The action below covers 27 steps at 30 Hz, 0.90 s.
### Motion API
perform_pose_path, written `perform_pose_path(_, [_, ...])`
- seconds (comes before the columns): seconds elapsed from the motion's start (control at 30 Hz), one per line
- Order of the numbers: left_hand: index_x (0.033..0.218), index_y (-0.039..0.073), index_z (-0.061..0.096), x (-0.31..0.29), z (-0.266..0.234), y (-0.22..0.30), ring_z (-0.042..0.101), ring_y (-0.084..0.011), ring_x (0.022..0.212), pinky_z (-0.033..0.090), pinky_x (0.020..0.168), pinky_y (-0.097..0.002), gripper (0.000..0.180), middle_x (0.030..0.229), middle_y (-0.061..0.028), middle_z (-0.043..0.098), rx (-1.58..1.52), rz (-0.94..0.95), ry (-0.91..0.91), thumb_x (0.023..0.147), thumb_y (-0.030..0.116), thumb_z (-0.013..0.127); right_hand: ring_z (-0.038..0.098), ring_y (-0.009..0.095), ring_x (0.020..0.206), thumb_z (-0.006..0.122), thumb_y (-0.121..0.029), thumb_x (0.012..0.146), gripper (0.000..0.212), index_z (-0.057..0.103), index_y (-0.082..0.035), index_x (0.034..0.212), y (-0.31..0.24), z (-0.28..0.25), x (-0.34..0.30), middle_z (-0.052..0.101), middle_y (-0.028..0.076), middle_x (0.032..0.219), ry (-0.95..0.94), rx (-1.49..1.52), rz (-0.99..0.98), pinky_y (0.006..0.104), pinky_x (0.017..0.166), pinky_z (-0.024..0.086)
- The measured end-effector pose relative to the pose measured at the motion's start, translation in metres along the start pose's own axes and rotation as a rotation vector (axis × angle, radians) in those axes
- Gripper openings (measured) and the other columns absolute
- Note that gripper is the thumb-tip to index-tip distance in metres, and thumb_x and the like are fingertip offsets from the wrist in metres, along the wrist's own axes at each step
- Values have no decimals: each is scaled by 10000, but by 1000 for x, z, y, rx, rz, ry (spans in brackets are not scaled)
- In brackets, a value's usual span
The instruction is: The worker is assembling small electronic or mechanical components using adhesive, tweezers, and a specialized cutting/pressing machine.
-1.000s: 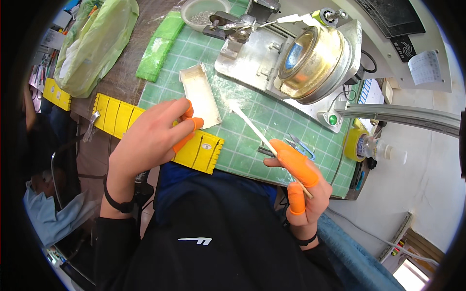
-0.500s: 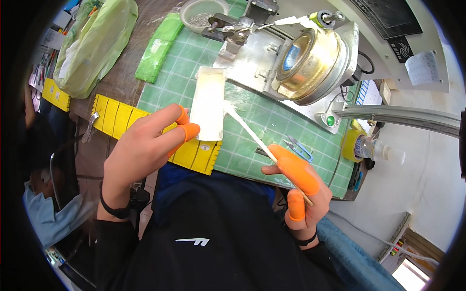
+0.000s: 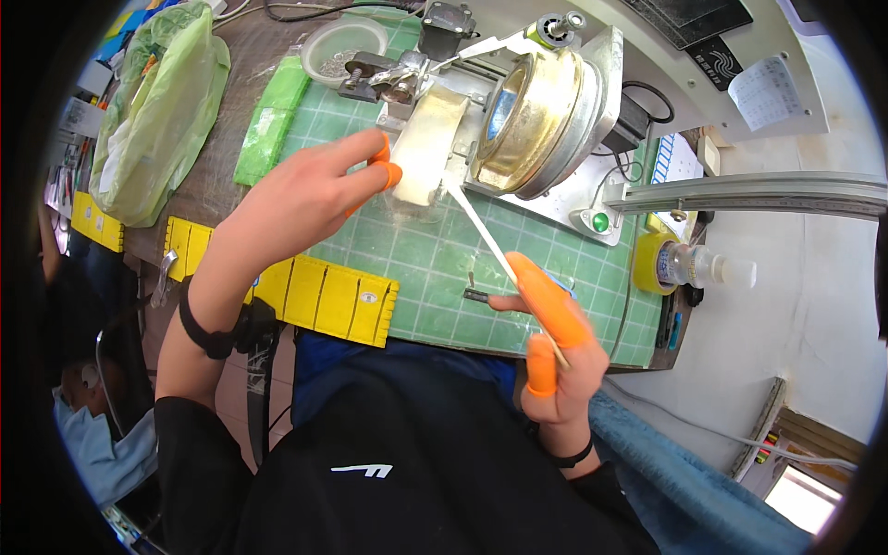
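Note:
My left hand [image 3: 301, 194], with orange finger cots on its fingertips, pinches the left edge of a pale cream rectangular piece [image 3: 430, 143]. The piece is held tilted in front of the machine, over the edge of its metal plate. Between the fingers of my right hand [image 3: 564, 347], also in orange cots, lies a thin white stick [image 3: 486, 227] with a brownish lower end. Its tip meets or nearly meets the lower right edge of the cream piece. A small black tool [image 3: 475, 295] lies beside a right fingertip, and blue-handled snips [image 3: 561, 285] are mostly hidden behind that hand.
A machine with a brass-coloured wheel [image 3: 504, 139] stands on the green gridded mat [image 3: 435, 301]. Around it are a round bowl [image 3: 370, 37], green packet [image 3: 268, 129], yellow strip [image 3: 333, 296], plastic bag [image 3: 162, 120], yellow tape roll [image 3: 651, 263] and clear bottle [image 3: 689, 266].
The cream piece has moved away from me toward the machine with my left hand and now tilts. The stick's tip has followed it. The whole view has also shifted.

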<state>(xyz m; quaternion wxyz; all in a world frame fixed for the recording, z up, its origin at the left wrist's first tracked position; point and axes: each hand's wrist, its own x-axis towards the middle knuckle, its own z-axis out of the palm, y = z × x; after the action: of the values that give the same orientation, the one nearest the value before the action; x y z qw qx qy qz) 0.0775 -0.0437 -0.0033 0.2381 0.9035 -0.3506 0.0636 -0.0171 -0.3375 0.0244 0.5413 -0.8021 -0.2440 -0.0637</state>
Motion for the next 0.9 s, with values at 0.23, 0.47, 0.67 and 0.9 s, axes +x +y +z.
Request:
perform_pose_path(0.23, [1059,43,627,12,20,-8,650,-327,858,527,730,-420,216,1043,-107,580,129,-26,76,854,1,683,708,355,1127,523,5,1027,401,539,74,1421,25,28,13,566,292,1439,-73,-206,-84,442,1018,528])
perform_pose_path(0.47, [1057,42,625,13,23,-13,647,-326,863,526,736,-423,219,1027,-106,576,137,-20,114,849,7,682,641,399,1086,619,90,900,562,493,96,1448,36,54,33,466,291,1524,-147,-363,-114,424,976,516])
perform_pose_path(0.67, [1051,36,622,7,24,-14,645,-322,878,530,749,-421,222,1033,-107,576,134,-27,132,839,9,683,572,422,1215,573,96,933,541,488,61,1466,45,72,49,448,286,1544,-97,-359,-88,431,1039,487])
perform_pose_path(0.9, [1008,37,604,6,25,-8,634,-308,883,524,758,-419,183,1015,-106,570,139,-9,144,837,21,668,527,441,1362,527,32,1016,448,509,6,1464,58,77,64,502,255,1517,-43,-330,-38,447,1097,462])
